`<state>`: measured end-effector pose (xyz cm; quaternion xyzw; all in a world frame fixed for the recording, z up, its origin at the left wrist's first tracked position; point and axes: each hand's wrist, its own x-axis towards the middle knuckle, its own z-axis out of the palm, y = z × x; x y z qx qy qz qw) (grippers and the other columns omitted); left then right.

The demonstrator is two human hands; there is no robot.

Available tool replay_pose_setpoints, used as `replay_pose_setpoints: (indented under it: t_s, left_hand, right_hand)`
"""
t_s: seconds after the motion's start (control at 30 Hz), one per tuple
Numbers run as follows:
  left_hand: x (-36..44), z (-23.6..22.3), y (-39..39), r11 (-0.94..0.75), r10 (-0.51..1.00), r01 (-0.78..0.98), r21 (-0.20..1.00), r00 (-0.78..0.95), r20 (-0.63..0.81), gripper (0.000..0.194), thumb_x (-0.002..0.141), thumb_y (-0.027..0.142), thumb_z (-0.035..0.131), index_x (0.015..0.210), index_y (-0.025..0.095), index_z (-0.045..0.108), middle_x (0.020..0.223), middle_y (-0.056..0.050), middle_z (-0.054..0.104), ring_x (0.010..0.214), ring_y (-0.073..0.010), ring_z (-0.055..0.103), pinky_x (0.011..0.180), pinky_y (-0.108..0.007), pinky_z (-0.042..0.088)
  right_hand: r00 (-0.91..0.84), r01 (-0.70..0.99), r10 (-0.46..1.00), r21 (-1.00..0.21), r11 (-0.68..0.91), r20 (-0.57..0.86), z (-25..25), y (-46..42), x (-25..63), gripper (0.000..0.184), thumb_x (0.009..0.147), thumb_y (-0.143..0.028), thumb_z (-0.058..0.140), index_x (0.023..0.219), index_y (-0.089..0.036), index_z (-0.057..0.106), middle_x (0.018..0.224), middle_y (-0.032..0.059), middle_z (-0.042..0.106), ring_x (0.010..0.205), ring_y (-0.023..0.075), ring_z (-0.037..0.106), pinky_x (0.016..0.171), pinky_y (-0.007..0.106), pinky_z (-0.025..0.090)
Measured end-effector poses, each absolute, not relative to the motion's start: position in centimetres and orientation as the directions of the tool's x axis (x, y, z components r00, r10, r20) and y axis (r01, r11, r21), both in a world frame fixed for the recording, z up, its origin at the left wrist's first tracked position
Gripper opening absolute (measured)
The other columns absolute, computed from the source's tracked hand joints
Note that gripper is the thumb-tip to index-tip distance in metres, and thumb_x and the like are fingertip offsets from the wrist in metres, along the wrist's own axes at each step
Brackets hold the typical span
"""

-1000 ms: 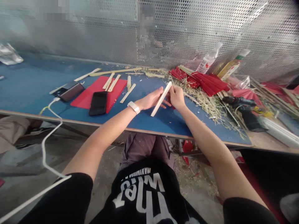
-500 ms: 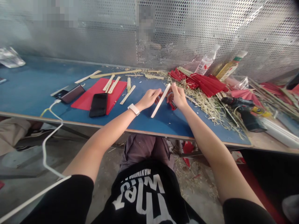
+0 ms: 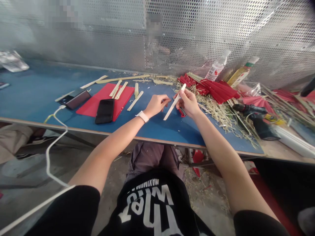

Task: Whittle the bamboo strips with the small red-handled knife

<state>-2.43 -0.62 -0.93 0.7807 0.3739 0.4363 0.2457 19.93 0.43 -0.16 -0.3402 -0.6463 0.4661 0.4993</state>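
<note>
1. In the head view, the only one, the right hand (image 3: pixel 189 102) pinches a pale strip (image 3: pixel 173 104) between thumb and fingers, toward the strip's far end.
2. The strip's long axis runs slantwise, from a near-left end to a far-right end that pokes out just beyond the right thumb. It appears raised above the blue tabletop (image 3: pixel 157 128), with its near end free.
3. The left hand (image 3: pixel 155 105) is just left of the strip and looks apart from it. Its fingers are bent and drawn in toward the thumb; I cannot tell whether they grip anything small.
4. So the strip lies to the right of the left hand, between the two hands, while the right hand is the nearer one and has the hold.
5. A red-and-black object (image 3: pixel 182 112) shows under the right hand, right of the strip's near half; whether the fingers touch it is unclear.
6. Left of the left hand, a loose strip (image 3: pixel 135 101) lies on the tabletop, slanted much the same way. A phone (image 3: pixel 104 111) rests farther left, partly over a red sheet (image 3: pixel 102 92).
7. Right of the right hand, a heap of shavings (image 3: pixel 220 115) spreads toward a power drill (image 3: pixel 262 124).
</note>
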Motion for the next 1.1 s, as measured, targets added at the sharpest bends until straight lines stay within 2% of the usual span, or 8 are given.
replay_pose_setpoints:
  t_s: [0.13,0.27,0.4,0.57,0.83,0.93,1.1]
  left_hand:
    - [-2.6,-0.9,-0.5,-0.632,0.773,0.428,0.646,0.295,0.561,0.038,0.113,0.042,0.069,0.08,0.023,0.071,0.068,-0.002,0.073,0.057,-0.0159,0.063,0.07,-0.033,0.049]
    - [-2.7,-0.8,-0.3,-0.63,0.776,0.433,0.645,0.301,0.555,0.031,0.112,0.038,0.07,0.086,0.022,0.076,0.075,-0.002,0.08,0.056,-0.0157,0.068,0.073,-0.033,0.053]
    - [-2.7,-0.9,-0.2,-0.63,0.776,0.392,0.671,0.331,0.536,0.028,0.113,0.034,0.066,0.093,0.022,0.081,0.091,-0.005,0.088,0.063,-0.0166,0.077,0.076,-0.032,0.059]
    - [-2.8,-0.9,-0.2,-0.618,0.785,0.358,0.7,0.331,0.523,0.024,0.114,0.033,0.066,0.102,0.021,0.085,0.101,-0.008,0.092,0.069,-0.0178,0.082,0.076,-0.032,0.061]
    - [-2.6,-0.7,-0.5,-0.576,0.803,0.17,0.799,0.302,0.515,0.024,0.104,0.042,0.086,0.103,0.018,0.084,0.102,-0.012,0.091,0.086,-0.0218,0.088,0.085,-0.036,0.069]
    - [-2.7,-0.7,-0.3,-0.544,0.822,0.1,0.833,0.266,0.504,0.032,0.097,0.048,0.093,0.101,0.018,0.083,0.096,-0.012,0.09,0.086,-0.0225,0.087,0.08,-0.035,0.069]
    - [-3.0,-0.6,0.2,-0.51,0.853,0.121,0.851,0.194,0.484,0.043,0.088,0.054,0.102,0.1,0.018,0.082,0.097,-0.012,0.09,0.088,-0.0218,0.086,0.076,-0.033,0.068]
  right_hand:
    - [-0.294,-0.052,0.902,-0.948,0.314,0.315,0.0,0.2,19.9,0.073,0.093,-0.099,0.076,0.107,-0.028,0.064,0.093,0.0016,0.076,0.063,0.0142,0.071,0.053,0.029,0.063]
    - [-0.299,-0.04,0.895,-0.941,0.335,0.331,-0.1,0.3,19.8,0.073,0.089,-0.097,0.082,0.108,-0.029,0.065,0.098,0.0028,0.076,0.065,0.0155,0.07,0.053,0.03,0.063]
    - [-0.29,0.023,0.895,-0.932,0.362,0.34,-0.3,0.6,19.9,0.072,0.086,-0.095,0.086,0.113,-0.03,0.069,0.092,0.0021,0.072,0.067,0.0185,0.068,0.053,0.035,0.062]
    - [-0.285,0.02,0.887,-0.923,0.384,0.363,-0.8,1.0,20.0,0.068,0.088,-0.087,0.091,0.123,-0.031,0.076,0.087,0.0009,0.067,0.072,0.0213,0.069,0.06,0.038,0.066]
    - [-0.252,-0.007,0.883,-0.914,0.406,0.395,-1.2,1.4,20.1,0.071,0.084,-0.087,0.094,0.124,-0.031,0.078,0.091,0.0018,0.07,0.075,0.0215,0.07,0.063,0.039,0.068]
    - [-0.25,0.009,0.888,-0.916,0.402,0.387,-1.1,1.3,20.1,0.069,0.085,-0.086,0.094,0.123,-0.031,0.078,0.094,0.0031,0.072,0.077,0.022,0.07,0.064,0.04,0.069]
    - [-0.244,0.008,0.887,-0.914,0.405,0.391,-1.0,1.2,20.1,0.066,0.086,-0.084,0.094,0.121,-0.03,0.078,0.097,0.0037,0.071,0.078,0.0216,0.069,0.064,0.04,0.068]
